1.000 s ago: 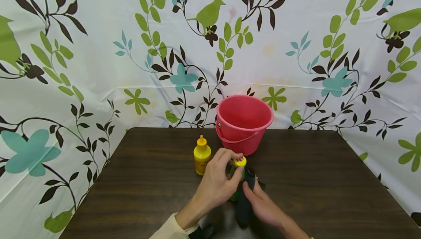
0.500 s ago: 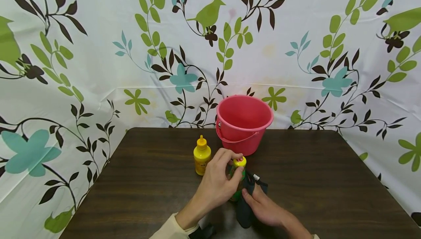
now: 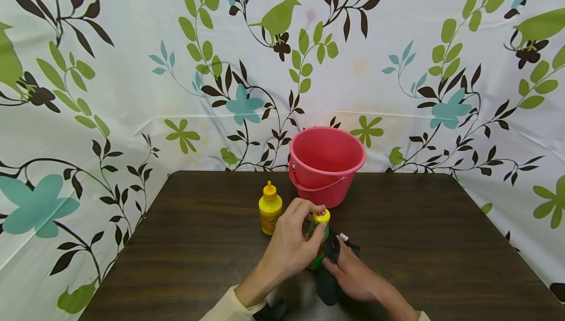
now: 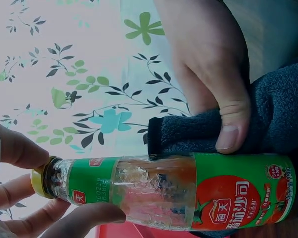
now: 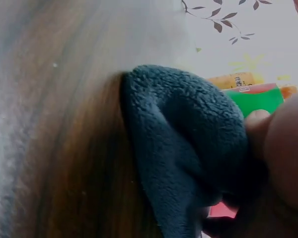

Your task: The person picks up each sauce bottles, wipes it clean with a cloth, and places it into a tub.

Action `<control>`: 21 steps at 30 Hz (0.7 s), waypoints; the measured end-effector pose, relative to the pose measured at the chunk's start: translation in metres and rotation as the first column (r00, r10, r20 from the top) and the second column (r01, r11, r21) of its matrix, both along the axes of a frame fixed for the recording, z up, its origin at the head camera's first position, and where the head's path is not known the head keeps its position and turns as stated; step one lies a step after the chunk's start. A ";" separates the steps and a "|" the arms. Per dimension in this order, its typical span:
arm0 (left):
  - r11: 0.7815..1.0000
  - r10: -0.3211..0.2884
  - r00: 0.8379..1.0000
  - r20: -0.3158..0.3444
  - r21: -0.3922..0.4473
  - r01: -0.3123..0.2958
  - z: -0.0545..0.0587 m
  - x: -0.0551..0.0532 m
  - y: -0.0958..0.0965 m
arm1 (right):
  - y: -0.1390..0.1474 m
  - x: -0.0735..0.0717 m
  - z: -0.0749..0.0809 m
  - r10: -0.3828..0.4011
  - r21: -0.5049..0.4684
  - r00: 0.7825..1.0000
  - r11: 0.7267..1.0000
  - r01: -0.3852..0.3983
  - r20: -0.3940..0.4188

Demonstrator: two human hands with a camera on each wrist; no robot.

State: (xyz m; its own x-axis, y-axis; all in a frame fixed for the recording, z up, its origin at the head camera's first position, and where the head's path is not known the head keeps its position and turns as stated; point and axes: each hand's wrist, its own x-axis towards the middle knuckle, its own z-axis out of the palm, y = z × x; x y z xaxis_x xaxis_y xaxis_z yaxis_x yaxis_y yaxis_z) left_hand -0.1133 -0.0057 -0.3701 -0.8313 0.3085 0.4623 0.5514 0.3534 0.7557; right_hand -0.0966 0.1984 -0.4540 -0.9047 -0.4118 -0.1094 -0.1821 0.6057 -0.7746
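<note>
A glass sauce bottle (image 4: 156, 193) with a yellow cap and green tomato labels stands on the table in the head view. My left hand (image 3: 295, 236) holds it at the top, thumb and fingers about the cap and neck in the left wrist view. Reddish smears show through the glass. In my right hand (image 3: 356, 273) is a dark grey fleecy cloth (image 4: 280, 111), pressed against the bottle's side. Its thumb lies over the cloth beside the lower label. The folded cloth hangs down to the table in the right wrist view; the hand's other fingers are mostly hidden.
A yellow squeeze bottle (image 3: 270, 210) with a pointed nozzle stands just left of the left hand. Behind the hands is a pink bucket (image 3: 324, 196), its handle lowered at the front. The dark wooden table (image 3: 198, 242) meets a patterned curtain (image 3: 132, 66) at the back.
My right hand has shifted slightly down and left along the sauce bottle. The cloth's upper part has folded over, showing a white tag. The left hand keeps its hold in place.
</note>
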 end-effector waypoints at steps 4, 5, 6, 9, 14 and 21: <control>1.000 0.000 1.000 0.002 -0.002 0.000 0.000 -0.001 0.000 | -0.001 0.002 0.004 -0.041 -0.093 0.996 0.994 0.049 0.077; 1.000 0.001 1.000 0.000 -0.002 -0.001 0.000 -0.001 0.000 | -0.001 0.003 0.006 -0.050 -0.125 0.994 0.990 0.062 0.096; 1.000 0.001 1.000 -0.002 -0.002 -0.001 0.000 -0.001 0.000 | -0.002 0.003 0.008 -0.062 -0.155 0.991 0.985 0.080 0.119; 1.000 0.000 1.000 -0.005 -0.003 0.000 0.000 -0.001 0.000 | -0.002 0.003 0.014 -0.071 -0.268 0.979 0.956 0.121 0.191; 1.000 -0.007 1.000 -0.008 -0.002 0.007 0.000 0.000 -0.001 | -0.003 0.002 0.029 -0.068 -0.430 0.960 0.884 0.184 0.272; 1.000 -0.009 1.000 -0.020 0.002 0.009 -0.001 0.000 -0.001 | -0.009 0.006 0.046 -0.140 -0.512 0.946 0.813 0.278 0.292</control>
State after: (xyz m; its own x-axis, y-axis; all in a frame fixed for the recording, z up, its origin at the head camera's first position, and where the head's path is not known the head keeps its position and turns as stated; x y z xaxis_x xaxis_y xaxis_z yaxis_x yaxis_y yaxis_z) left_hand -0.1134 -0.0069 -0.3710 -0.8194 0.3146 0.4793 0.5692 0.3470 0.7454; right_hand -0.0906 0.1895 -0.4076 -0.9524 -0.2701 -0.1416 0.1245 0.0795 -0.9890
